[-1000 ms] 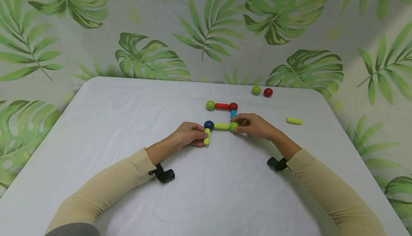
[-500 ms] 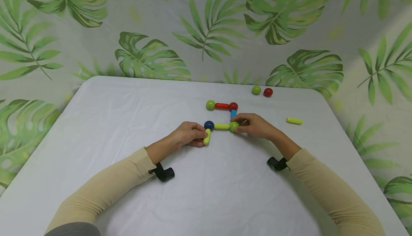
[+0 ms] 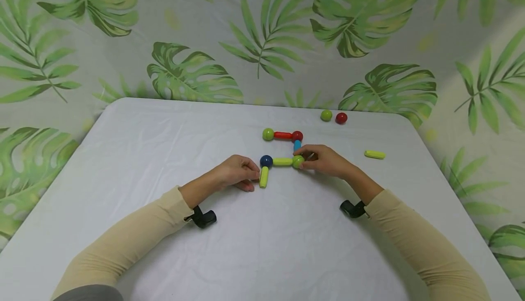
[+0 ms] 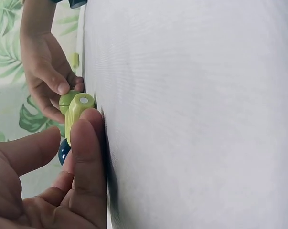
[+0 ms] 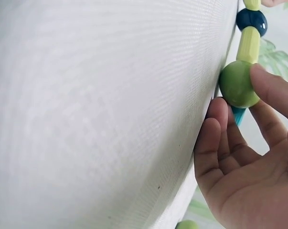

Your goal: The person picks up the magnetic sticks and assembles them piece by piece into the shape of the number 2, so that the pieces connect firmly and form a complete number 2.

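A chain of balls and sticks lies on the table: a green ball (image 3: 268,134), a red stick (image 3: 282,135), a red ball (image 3: 297,136), a blue stick (image 3: 297,145), a second green ball (image 3: 298,162), a yellow-green stick (image 3: 282,161), a dark blue ball (image 3: 266,161) and a yellow-green end stick (image 3: 264,178). My right hand (image 3: 326,160) pinches the second green ball (image 5: 239,85) between thumb and fingers. Beside the end stick (image 4: 76,117), my left hand (image 3: 238,173) is relaxed; in the left wrist view its thumb stands off the stick, with fingertips right at its side.
A loose green ball (image 3: 326,115) and a loose red ball (image 3: 341,118) sit near the table's back edge. One loose yellow-green stick (image 3: 375,154) lies to the right of my right hand. A leaf-patterned cloth (image 3: 262,82) hangs behind the white table (image 3: 164,127).
My left hand has let go of the end stick and drawn slightly left. The stick stays joined to the dark blue ball. My right hand keeps its place on the green ball.
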`<state>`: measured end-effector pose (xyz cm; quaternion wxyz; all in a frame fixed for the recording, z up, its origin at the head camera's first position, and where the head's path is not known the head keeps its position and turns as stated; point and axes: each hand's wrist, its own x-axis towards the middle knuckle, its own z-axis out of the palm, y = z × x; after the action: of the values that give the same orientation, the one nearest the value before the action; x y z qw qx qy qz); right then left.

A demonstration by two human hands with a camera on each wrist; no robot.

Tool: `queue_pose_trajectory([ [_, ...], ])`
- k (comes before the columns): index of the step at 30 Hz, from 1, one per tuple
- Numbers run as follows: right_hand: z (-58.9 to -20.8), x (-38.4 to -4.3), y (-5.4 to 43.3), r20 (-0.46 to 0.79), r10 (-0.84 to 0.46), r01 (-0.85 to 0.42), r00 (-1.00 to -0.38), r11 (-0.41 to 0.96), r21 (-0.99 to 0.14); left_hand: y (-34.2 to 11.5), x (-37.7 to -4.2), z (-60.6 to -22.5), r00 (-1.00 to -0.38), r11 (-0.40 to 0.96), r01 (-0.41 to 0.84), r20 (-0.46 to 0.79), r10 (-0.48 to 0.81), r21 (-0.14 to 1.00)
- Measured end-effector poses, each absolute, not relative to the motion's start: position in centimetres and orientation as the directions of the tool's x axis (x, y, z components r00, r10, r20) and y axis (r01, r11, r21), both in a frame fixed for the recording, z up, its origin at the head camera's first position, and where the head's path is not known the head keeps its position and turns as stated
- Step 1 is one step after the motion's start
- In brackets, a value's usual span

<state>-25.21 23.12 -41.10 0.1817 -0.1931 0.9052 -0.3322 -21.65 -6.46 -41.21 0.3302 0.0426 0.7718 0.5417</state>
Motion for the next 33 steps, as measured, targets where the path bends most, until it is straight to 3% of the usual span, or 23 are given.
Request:
queue_pose_trajectory([
  [6, -41.2, -25.1, 23.0, -0.196, -0.474, -0.234, -0.859, 0.703, -0.672, -6.6, -21.6, -41.2, -0.797, 0.459, -0.21, -0.423, 0.431, 0.863],
  [9, -41.2, -25.1, 23.0, -0.195, -0.474, -0.235, -0.859, 0.703, -0.671, -6.7, -21.6, -41.2, -0.821, 0.526, -0.097, -0.366, 0.437, 0.845],
  [13, -41.2, -25.1, 23.0, -0.198, -0.468, -0.232, -0.861, 0.709, -0.666, -6.5, -21.4, -41.0, -0.844, 0.653, 0.08, -0.297, 0.446, 0.753],
  [17, -41.1, -25.1, 23.0, -0.199, -0.461, -0.226, -0.865, 0.711, -0.665, -5.9, -21.1, -40.6, -0.851, 0.726, 0.171, -0.272, 0.449, 0.666],
  [27, -40.9, -25.1, 23.1, -0.207, -0.47, -0.218, -0.858, 0.698, -0.682, -6.0, -21.4, -40.7, -0.849, 0.705, 0.284, -0.171, 0.499, 0.649],
  [33, -41.1, -25.3, 23.1, -0.204, -0.473, -0.215, -0.857, 0.688, -0.693, -6.2, -22.5, -40.4, -0.808, 0.674, 0.494, 0.002, 0.589, 0.55],
])
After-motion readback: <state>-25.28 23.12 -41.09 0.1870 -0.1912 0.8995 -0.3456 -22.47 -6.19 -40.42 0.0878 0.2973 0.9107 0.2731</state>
